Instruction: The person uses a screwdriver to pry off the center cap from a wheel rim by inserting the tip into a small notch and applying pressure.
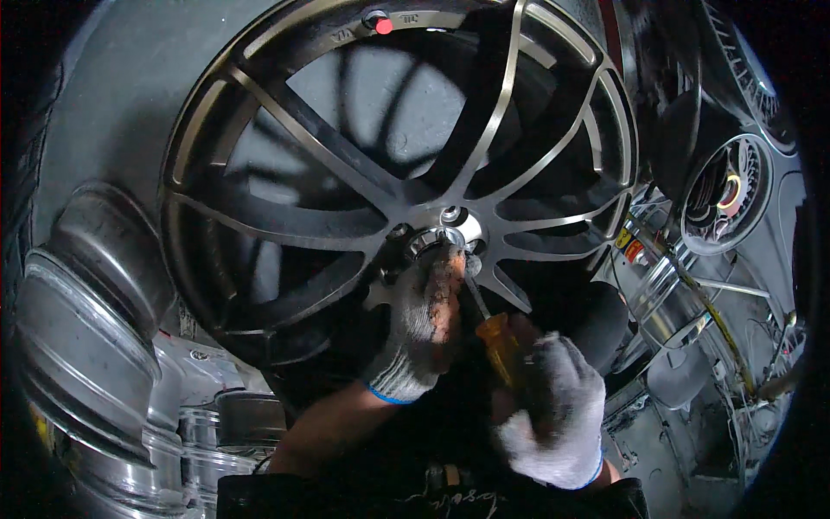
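Note:
A large dark multi-spoke alloy wheel rim (328, 225) lies before me, with its centre bore ringed by bright metal (424, 245). My right hand (558, 415), in a grey-white knit glove, is closed round a screwdriver (495, 339) with an amber handle. The screwdriver's shaft slants up to the edge of the bore. My left hand (421, 311), gloved with an orange-brown worn patch, has its fingers bunched together at the bore beside the screwdriver's tip. Whatever those fingers pinch is hidden, and so is the exact contact of the tip.
A red cap (383, 26) sits on the rim's far edge. Bare silver wheel barrels (86, 346) are stacked at the left. On the right stand a dark round-mouthed container (726, 195) and a clutter of metal parts, cables and a yellowish rod (722, 324).

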Demonstrator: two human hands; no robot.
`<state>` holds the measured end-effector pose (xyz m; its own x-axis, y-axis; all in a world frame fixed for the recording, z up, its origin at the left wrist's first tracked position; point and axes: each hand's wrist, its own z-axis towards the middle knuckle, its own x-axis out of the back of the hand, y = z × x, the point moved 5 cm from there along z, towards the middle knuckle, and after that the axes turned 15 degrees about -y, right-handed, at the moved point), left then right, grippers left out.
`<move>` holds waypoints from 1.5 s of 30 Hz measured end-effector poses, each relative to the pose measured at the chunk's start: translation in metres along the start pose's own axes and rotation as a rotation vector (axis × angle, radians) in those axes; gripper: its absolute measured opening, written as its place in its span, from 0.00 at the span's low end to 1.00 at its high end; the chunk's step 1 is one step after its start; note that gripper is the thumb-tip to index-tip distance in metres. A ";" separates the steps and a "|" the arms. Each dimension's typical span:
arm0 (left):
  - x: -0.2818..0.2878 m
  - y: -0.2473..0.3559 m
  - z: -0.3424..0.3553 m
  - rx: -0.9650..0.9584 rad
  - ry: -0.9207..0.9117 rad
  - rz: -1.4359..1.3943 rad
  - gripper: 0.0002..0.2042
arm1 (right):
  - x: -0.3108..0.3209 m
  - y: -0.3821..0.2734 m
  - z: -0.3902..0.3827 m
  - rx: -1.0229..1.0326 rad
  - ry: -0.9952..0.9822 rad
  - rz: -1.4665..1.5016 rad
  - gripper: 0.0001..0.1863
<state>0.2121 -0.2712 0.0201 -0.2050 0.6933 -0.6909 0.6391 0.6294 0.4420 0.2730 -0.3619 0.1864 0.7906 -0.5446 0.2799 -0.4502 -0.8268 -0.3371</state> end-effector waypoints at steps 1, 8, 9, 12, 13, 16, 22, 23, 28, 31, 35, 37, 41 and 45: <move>0.000 -0.003 -0.001 0.023 -0.007 0.019 0.13 | -0.002 0.004 -0.001 0.028 0.028 0.202 0.34; 0.013 -0.027 -0.014 0.375 -0.009 -0.167 0.19 | -0.034 0.017 -0.018 -0.272 0.011 1.162 0.31; 0.014 -0.035 -0.016 0.492 -0.002 -0.286 0.18 | -0.033 0.018 -0.018 -0.322 -0.013 1.101 0.30; 0.005 -0.034 -0.010 0.338 -0.108 -0.759 0.13 | -0.025 0.014 -0.006 -0.142 0.044 0.700 0.29; 0.002 -0.032 -0.008 0.283 -0.139 -0.916 0.12 | -0.023 0.011 -0.001 -0.049 0.074 0.515 0.28; -0.005 -0.027 -0.007 0.345 -0.155 -1.166 0.12 | -0.019 0.013 0.000 -0.022 0.066 0.320 0.31; -0.006 -0.022 -0.013 0.509 0.188 -0.887 0.15 | -0.020 0.011 -0.002 -0.253 -0.082 0.395 0.31; -0.009 -0.019 -0.012 0.457 0.123 -0.900 0.16 | -0.019 0.008 -0.001 -0.265 -0.080 0.418 0.31; -0.007 -0.021 -0.017 0.420 0.081 -1.021 0.18 | -0.012 -0.006 0.006 -0.228 -0.081 0.149 0.31; -0.005 -0.022 -0.019 0.389 -0.014 -1.134 0.18 | -0.009 -0.013 0.010 -0.099 -0.017 0.031 0.31; -0.003 -0.022 -0.016 0.383 -0.055 -0.929 0.17 | -0.006 -0.015 0.012 -0.122 -0.046 0.069 0.30; -0.004 -0.016 -0.013 0.304 -0.066 -0.616 0.17 | -0.001 -0.017 0.013 -0.108 -0.081 0.033 0.29; -0.008 -0.015 -0.007 0.295 0.031 -0.647 0.14 | 0.005 -0.018 0.013 -0.082 -0.085 0.013 0.27; -0.003 -0.026 -0.008 0.394 0.157 -0.595 0.14 | 0.008 -0.020 0.014 -0.004 -0.084 -0.140 0.24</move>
<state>0.1903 -0.2871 0.0149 -0.6857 0.3335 -0.6470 0.5995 0.7629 -0.2421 0.2942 -0.3477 0.1830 0.8777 -0.4101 0.2481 -0.3341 -0.8946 -0.2967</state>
